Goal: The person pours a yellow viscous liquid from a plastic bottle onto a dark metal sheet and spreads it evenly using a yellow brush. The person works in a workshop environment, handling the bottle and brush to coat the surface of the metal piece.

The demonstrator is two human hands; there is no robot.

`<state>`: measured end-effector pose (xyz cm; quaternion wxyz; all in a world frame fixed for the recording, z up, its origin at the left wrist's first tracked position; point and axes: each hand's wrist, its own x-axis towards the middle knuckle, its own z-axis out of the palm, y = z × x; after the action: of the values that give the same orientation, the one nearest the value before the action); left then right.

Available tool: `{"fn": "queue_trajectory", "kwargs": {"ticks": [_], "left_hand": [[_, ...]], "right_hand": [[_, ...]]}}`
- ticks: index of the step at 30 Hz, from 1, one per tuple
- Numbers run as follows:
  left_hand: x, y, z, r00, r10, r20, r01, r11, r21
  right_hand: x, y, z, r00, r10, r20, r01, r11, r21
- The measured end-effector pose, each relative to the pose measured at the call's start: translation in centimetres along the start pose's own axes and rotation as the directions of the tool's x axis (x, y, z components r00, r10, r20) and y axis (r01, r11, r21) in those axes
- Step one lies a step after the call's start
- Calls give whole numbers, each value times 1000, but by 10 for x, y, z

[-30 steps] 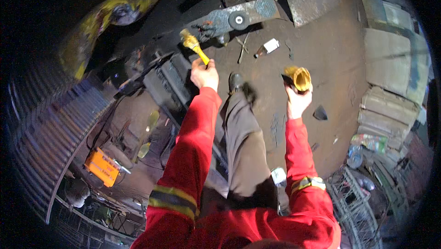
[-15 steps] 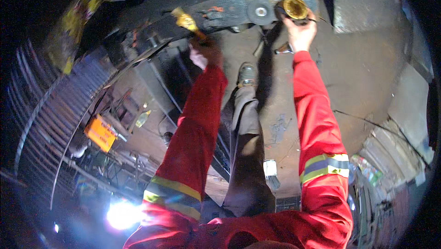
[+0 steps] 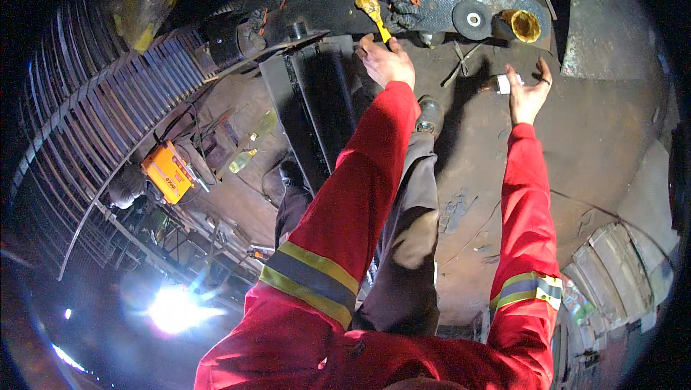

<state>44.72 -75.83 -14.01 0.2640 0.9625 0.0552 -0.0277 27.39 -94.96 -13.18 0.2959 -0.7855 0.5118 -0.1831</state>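
My left hand (image 3: 389, 66) has its fingers closed around the end of the yellow handle of a paintbrush (image 3: 368, 5). The brush's bristle end points away from me, over a long dark metal beam. My right hand (image 3: 529, 93) is open, thumb and fingers spread, holding nothing. Just beyond it a round container (image 3: 525, 26), yellow inside, stands at the beam's right end, apart from my fingers. A small white object (image 3: 504, 84) lies below, beside my right thumb; its kind is unclear.
Along the beam lie a grinding disc (image 3: 472, 19) and a round textured plate (image 3: 434, 6). Dark metal profiles (image 3: 306, 102) stand left of my legs. Further left are an orange machine (image 3: 169, 173) and a row of metal bars (image 3: 122, 88). A bright light (image 3: 175, 309) glares at lower left.
My right hand has let go of the round container and drawn back toward me. My left hand still has the paintbrush. The whole view has shifted, moving the scene rightward.
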Motion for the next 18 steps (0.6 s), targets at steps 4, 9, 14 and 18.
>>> {"fn": "queue_trajectory", "kwargs": {"ticks": [4, 9, 14, 18], "left_hand": [[-46, 24, -67, 974, -107, 198, 130, 986, -107], [-120, -24, -196, 838, 21, 545, 254, 869, -425], [-100, -146, -391, 742, 162, 651, 180, 887, -426], [-85, -301, -526, 808, 93, 582, 55, 971, -231]], "right_hand": [[-105, 26, -45, 998, -54, -14, 52, 992, -114], [-296, 33, -128, 949, 251, 193, -186, 935, -300], [-444, 8, -194, 854, 413, 316, -252, 860, -444], [-428, -36, -191, 897, 297, 326, -91, 849, -521]]}}
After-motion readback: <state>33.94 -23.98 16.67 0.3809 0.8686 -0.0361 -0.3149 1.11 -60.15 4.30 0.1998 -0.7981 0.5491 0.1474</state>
